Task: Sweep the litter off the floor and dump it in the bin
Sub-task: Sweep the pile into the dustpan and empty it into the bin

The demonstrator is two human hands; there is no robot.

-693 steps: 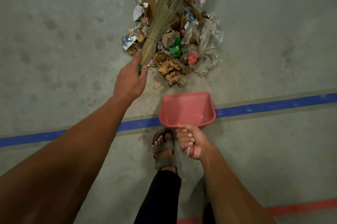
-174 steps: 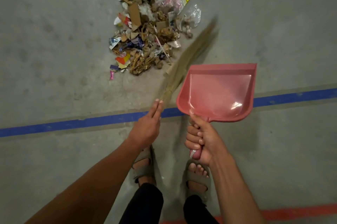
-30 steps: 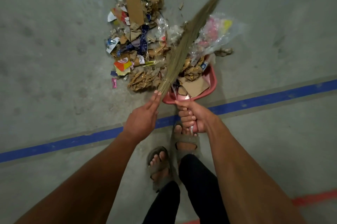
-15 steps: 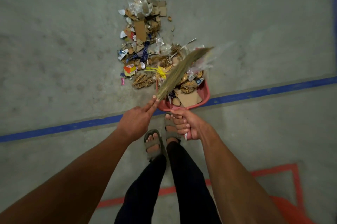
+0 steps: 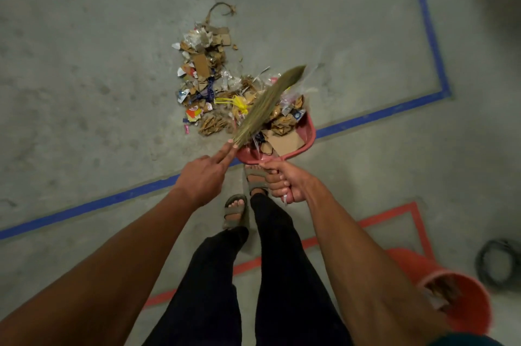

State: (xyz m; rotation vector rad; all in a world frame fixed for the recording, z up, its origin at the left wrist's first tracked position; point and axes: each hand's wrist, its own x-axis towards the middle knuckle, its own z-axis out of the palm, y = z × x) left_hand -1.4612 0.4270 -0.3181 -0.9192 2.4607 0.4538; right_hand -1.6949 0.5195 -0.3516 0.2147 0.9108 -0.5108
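Ideally, the loaded dustpan (image 5: 293, 145), gripped by the right hand (image 5: 284, 182), is kept level while the grass broom (image 5: 267, 103), held in the left hand (image 5: 203, 176), pins the litter (image 5: 205, 69).

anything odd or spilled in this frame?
Yes. The dustpan is heaped, litter riding over its front lip under the broom, so it may shed on the way. Much of the litter pile is on the floor. The orange bin looks tilted, though lens distortion could explain that.
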